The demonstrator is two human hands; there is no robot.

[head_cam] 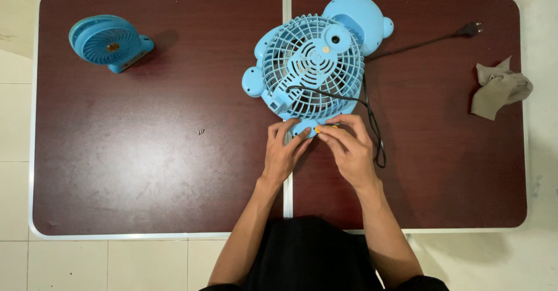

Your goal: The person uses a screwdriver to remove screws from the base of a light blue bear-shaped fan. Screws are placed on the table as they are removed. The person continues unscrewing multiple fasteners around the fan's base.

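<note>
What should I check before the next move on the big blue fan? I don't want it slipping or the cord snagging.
1. Fan grille lying flat on the table: ok, it rests face up near the centre seam.
2. Left hand steadying the fan's near edge: ok, its fingers touch the blue rim.
3. Right hand gripping the small yellow-tipped tool: ok, the tip meets the fan's lower rim.
4. Power plug disconnected: ok, it lies loose on the table.
5. Black cord away from the hands: not ok, it crosses the grille and loops beside the right hand.
6. Loose small dark piece a screw: cannot tell.
</note>
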